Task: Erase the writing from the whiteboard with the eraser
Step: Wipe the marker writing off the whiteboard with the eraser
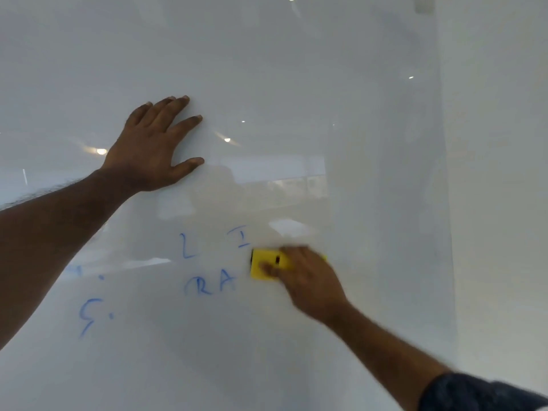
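Both hands up at the whiteboard (296, 84): left hand (154, 143) pressed flat on the glossy surface, fingers spread and holding nothing, forearm coming in from the lower left edge of view; right hand (308, 280) lower and to the right, clamped around a yellow eraser (265, 264), thumb over its front face, fingers wrapped over the top. Eraser held against the board, its left end sticking out past the fingers; a dark strip shows along that left edge. Hand and eraser are motion-blurred. Blue marker writing (207, 262) sits just left of the eraser: an "L" and an "I" in an upper row, "RA" below, the "A" just beside the eraser's lower corner. Further left, a "5." and some fainter blue traces partly behind the left forearm. Board to the right of the eraser shows no marks. Dark patterned sleeve (474, 393) at the right arm, bottom right corner. Ceiling lights reflect as bright spots across the board
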